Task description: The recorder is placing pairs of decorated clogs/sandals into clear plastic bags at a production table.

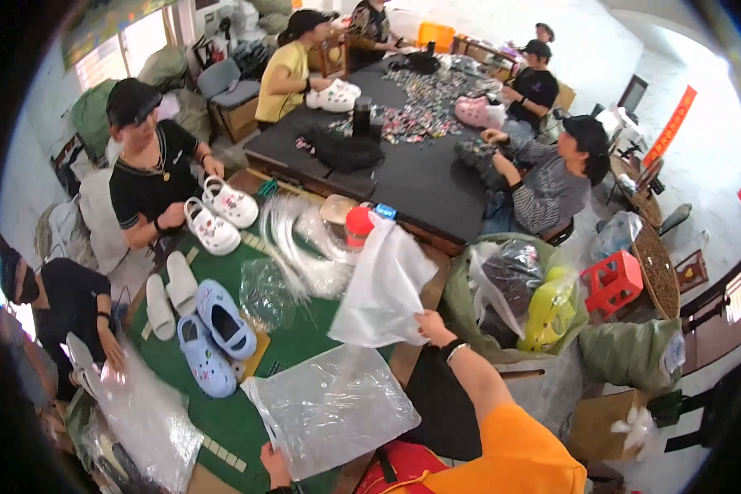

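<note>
My right hand [434, 327] is closed on the lower right corner of a white translucent plastic bag [387, 284], which hangs in the air over the green table. Below it a clear plastic bag [333, 412] lies spread at the near table edge. At that bag's lower left edge my left hand [275, 465] is closed on it, fingers partly hidden. A pair of light blue clogs [206, 354] with charms sits left of the clear bag. White slippers [171, 288] lie just behind them.
Across the green table [222, 436], a person holds white clogs [221, 216]. Clear plastic strips [296, 243] and a red-lidded jar [358, 226] lie farther back. Several people work around a dark table [428, 177] strewn with small charms. A sack [469, 288] and red stool [611, 281] stand right.
</note>
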Available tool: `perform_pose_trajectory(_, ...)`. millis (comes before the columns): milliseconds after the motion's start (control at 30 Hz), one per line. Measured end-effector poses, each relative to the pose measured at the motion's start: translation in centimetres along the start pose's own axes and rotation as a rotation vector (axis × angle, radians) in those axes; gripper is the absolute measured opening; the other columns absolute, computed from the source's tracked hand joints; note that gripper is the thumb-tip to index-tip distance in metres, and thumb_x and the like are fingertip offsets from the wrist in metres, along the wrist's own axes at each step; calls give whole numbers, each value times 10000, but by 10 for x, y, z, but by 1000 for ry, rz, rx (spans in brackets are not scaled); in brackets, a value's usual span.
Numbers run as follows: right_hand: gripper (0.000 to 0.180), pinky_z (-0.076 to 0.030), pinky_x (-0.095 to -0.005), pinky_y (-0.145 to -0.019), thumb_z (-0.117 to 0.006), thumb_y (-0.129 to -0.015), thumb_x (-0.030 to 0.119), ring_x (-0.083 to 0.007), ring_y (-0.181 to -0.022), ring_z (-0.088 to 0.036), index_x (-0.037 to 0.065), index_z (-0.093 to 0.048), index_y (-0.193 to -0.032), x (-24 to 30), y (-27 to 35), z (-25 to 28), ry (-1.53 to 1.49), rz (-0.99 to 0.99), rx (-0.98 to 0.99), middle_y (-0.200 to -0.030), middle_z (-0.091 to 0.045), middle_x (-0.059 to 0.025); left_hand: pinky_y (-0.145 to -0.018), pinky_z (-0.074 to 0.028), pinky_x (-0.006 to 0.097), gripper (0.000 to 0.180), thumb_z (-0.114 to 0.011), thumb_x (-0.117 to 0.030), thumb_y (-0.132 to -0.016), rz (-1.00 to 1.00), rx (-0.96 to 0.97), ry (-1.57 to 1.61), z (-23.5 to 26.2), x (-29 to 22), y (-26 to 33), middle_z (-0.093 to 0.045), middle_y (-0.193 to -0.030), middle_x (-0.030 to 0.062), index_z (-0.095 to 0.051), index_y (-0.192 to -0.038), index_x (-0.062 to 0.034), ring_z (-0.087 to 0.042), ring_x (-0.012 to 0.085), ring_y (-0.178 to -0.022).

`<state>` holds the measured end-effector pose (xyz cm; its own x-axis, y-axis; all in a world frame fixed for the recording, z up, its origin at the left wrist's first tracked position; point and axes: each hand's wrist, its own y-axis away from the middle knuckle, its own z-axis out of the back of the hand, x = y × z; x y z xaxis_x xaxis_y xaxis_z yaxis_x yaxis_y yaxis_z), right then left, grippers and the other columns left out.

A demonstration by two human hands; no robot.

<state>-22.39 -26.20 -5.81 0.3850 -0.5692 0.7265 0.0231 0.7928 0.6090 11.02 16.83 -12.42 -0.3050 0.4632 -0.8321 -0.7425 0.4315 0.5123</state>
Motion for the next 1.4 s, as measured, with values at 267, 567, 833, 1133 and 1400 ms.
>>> perform_pose_trajectory(267,322,-408,-223,-622,-576,-821,261,-108,-738,-548,46,-498,-1048,97,103,-18,-428,406,321,-894,-579,-27,-803,-415,315,429,-472,40,-689,-345,85,-211,-109,-106,3,-545,-1032,164,-446,-1117,28,-536,245,-930)
perform_pose_trajectory(567,382,-424,-241,-668,-578,-829,235,-86,-858,-517,60,-460,-1147,69,213,-86,-102,520,820,-981,-567,-7,-888,-387,410,471,-496,-204,-874,-21,490,726,-80,-230,40,-428,-1247,87,-316,-1292,-81,-452,240,-1098)
perform_pose_trajectory(833,573,-459,-265,-619,-492,-831,474,-174,-846,-556,79,-367,-1226,15,222,-100,64,-9,1212,-1126,-466,-33,-917,-371,337,482,-540,-38,-814,-531,384,159,-31,-269,101,-450,-1232,94,-362,-1261,-40,-440,253,-1119)
perform_pose_trajectory(1133,443,-419,-378,-742,-521,-820,438,-218,-844,-523,101,-503,-1108,10,151,-103,-245,861,816,-975,-547,-56,-711,-386,340,339,-554,-54,-632,-1708,612,-1031,-43,-324,203,-545,-923,54,-599,-953,-152,-524,209,-854)
perform_pose_trajectory(1400,661,-304,-512,-919,-381,-797,629,-284,-1097,-432,124,-461,-1215,60,155,-34,-1070,-33,748,-1187,-490,-104,-740,-356,408,345,-515,-95,-694,-1653,685,-1337,-12,-225,165,-531,-861,42,-574,-1020,-192,-500,209,-848)
